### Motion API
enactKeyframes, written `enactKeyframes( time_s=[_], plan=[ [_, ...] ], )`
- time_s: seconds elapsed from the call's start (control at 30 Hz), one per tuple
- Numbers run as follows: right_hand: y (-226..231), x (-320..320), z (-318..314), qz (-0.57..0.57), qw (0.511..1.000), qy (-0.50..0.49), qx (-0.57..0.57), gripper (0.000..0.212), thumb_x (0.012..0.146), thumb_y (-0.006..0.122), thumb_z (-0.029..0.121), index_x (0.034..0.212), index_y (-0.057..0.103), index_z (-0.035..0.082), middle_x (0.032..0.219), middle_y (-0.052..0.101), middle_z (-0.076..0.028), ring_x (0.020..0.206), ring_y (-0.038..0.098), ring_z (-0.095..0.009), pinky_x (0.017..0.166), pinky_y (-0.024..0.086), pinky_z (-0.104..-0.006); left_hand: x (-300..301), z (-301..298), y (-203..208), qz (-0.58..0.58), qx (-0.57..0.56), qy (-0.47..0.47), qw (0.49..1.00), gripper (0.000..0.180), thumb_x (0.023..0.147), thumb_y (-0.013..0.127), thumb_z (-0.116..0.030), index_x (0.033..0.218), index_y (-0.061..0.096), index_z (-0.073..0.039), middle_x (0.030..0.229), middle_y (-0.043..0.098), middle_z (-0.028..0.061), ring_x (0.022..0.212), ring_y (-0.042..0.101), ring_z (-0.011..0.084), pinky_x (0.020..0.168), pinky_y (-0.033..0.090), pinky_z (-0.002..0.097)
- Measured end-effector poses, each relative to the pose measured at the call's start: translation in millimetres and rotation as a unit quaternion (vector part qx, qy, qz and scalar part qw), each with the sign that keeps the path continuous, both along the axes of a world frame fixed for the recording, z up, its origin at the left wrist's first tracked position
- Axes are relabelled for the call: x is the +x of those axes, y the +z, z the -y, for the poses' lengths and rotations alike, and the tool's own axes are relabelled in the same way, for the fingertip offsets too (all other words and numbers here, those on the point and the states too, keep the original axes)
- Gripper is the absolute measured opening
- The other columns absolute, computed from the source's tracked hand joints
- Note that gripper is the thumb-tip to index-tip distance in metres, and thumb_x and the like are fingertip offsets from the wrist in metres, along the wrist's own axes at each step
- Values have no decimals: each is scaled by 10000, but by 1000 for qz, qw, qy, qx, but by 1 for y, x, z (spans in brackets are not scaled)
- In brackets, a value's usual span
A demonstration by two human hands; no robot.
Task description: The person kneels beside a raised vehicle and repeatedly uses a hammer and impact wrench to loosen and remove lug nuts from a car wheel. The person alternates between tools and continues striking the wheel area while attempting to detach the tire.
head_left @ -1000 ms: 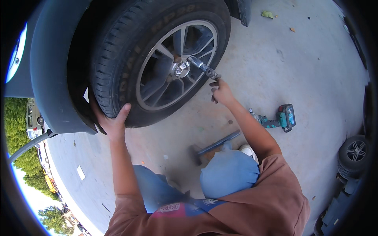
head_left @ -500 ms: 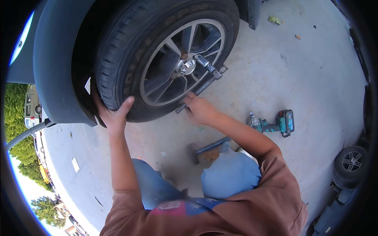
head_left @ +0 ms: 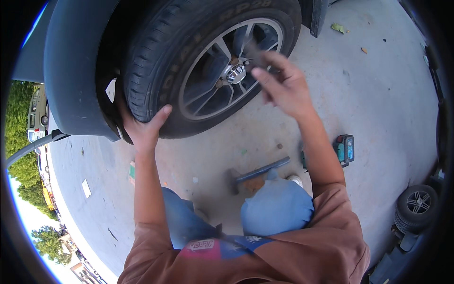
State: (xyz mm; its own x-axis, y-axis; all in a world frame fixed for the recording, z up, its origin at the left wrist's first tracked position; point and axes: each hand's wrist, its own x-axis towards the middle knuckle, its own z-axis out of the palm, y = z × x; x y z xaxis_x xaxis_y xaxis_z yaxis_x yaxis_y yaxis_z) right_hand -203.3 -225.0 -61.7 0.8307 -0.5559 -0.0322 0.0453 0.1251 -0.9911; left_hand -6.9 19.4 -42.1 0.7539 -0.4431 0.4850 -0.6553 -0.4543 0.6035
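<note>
A black tire [head_left: 163,71] on a silver spoked wheel [head_left: 222,42] with a chrome center cap [head_left: 235,74] sits in a dark car's wheel arch. My left hand [head_left: 142,130] grips the tire's lower left, thumb on the sidewall and fingers behind the tread, partly hidden. In front of the wheel's right side, my right hand [head_left: 286,87] is raised with its fingers closed round a lug wrench [head_left: 254,52]. The wrench is smeared by motion, and I cannot tell whether it touches a nut.
A hammer [head_left: 260,170] lies on the concrete floor before my knees. Behind my right forearm is a teal cordless impact wrench [head_left: 345,149], partly hidden. Another wheel [head_left: 418,203] lies at the far right. The dark fender [head_left: 73,75] overhangs my left hand.
My right hand has risen from the lower rim to beside the hub, and the wrench has moved with it. My left hand keeps its hold on the tire. The view has shifted slightly.
</note>
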Motion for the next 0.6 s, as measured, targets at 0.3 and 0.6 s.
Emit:
enactKeyframes(
  time_s=[0.3,0.6],
  plan=[
    [-222,-4,1,-134,871,-69,-468,423,733,502,-53,1150,566,-18,1114,591,-233,789,655,-328,645,535,-404,-3,7,5,-6,-18,-22,1000,1213,542,842,-576,1461,311,9,1386,463,191,1258,475,347,1063,382,405],
    [-15,-7,42,32,999,-20,-25,395,901,532,61,1284,522,-32,1251,598,-171,532,526,-83,473,422,-195,1,0,-1,15,-12,-18,1000,1209,538,862,-525,1468,302,6,1394,461,188,1266,473,334,1061,385,394]
  ],
)
